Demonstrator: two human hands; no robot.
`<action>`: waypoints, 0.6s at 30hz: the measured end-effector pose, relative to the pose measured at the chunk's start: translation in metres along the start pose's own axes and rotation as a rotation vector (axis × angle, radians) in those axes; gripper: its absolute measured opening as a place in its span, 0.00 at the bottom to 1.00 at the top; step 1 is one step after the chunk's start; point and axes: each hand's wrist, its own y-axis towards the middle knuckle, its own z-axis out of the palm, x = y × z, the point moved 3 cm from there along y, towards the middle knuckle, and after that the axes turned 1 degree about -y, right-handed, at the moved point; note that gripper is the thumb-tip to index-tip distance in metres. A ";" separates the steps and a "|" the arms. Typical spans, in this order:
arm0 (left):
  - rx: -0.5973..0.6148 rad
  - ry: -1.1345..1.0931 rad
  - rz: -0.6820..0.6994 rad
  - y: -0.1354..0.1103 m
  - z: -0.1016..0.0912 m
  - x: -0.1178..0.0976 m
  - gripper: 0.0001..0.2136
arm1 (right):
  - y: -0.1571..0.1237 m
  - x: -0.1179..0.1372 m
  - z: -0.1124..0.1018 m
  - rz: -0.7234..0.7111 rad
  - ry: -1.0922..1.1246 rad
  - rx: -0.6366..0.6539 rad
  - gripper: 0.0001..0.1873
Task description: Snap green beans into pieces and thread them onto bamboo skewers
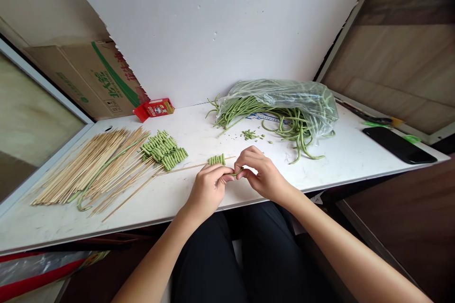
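Note:
Between my two hands is a short length of green bean (239, 172), pinched at both ends near the table's front edge. My left hand (209, 184) is closed on its left end, and my right hand (259, 170) grips the right end with fingertips and thumb. Just behind my left hand, a wooden skewer (185, 167) lies on the table with a short row of cut bean pieces (216, 159) threaded on it. Farther left rests a pile of bean-loaded skewers (161, 149), beside a large spread of bare skewers (88, 165).
A clear plastic bag (320, 104) of long beans (249, 106) lies at the back. Bean ends (250, 134) are scattered before it. A red box (156, 109) stands by a cardboard carton (85, 78). A black phone (398, 144) lies at right on the white table (305, 177).

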 end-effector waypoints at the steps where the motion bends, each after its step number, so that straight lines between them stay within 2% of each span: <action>1: -0.001 0.018 0.021 0.000 0.000 0.000 0.08 | 0.000 -0.001 0.000 0.011 0.020 0.012 0.10; 6: -0.008 0.092 0.148 -0.001 0.001 0.002 0.12 | -0.001 -0.004 -0.002 0.069 0.106 0.057 0.08; 10: 0.007 0.072 0.219 -0.002 0.000 0.003 0.17 | -0.001 -0.005 -0.002 0.128 0.248 0.161 0.08; 14: 0.067 -0.002 0.115 0.000 -0.006 0.003 0.15 | -0.001 -0.006 -0.003 0.153 0.323 0.188 0.09; 18: 0.084 -0.048 -0.011 0.003 -0.012 0.007 0.09 | -0.003 -0.025 -0.009 0.210 0.234 0.142 0.11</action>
